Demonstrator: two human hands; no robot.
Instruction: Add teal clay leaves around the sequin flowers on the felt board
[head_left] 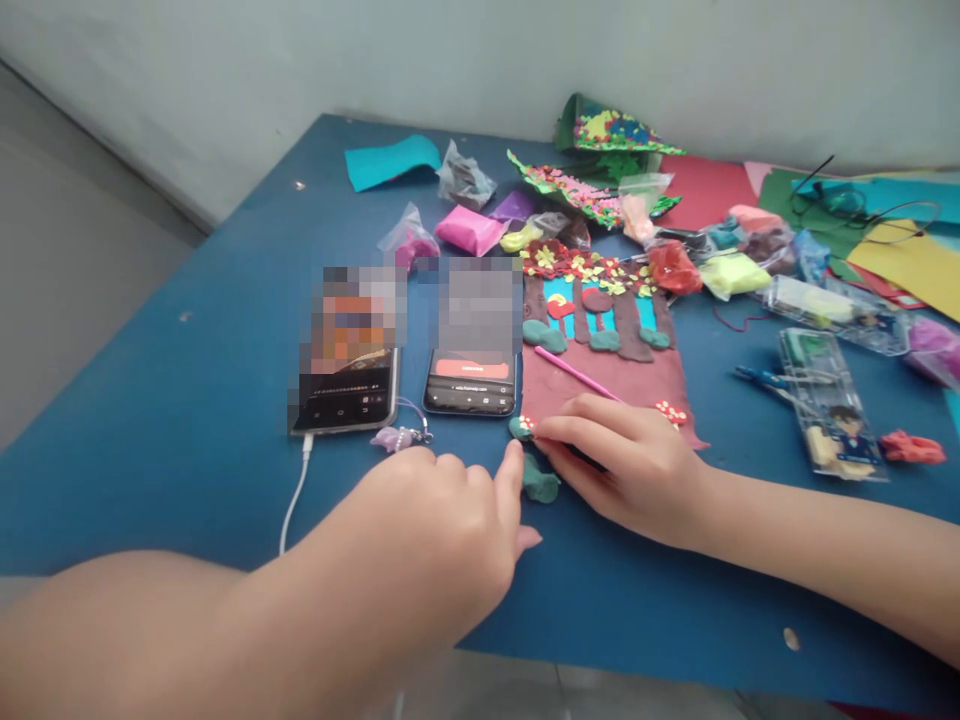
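Observation:
A clay picture [600, 385] lies on the table, with brown trunks, blue gaps, green lumps and yellow-and-red flowers on a dusky pink ground. At its lower left corner is a small green clay piece [517, 429] bearing red-and-white dots. My right hand [637, 460] closes its thumb and fingertips at that piece. My left hand [457, 510] reaches its index finger to the piece's lower edge; the thumb is apart, the other fingers curled. Just below lies another green clay lump [541, 480]. A pink stick [574, 374] crosses the picture, its lower end meeting my right hand's outline.
Two phones [471, 385] lie left of the picture, one with a white cable [295, 495]. Bagged clay [470, 231], coloured sheets [701, 190] and glasses [862, 215] fill the back. Right are blue scissors [761, 380] and a clear case [832, 410].

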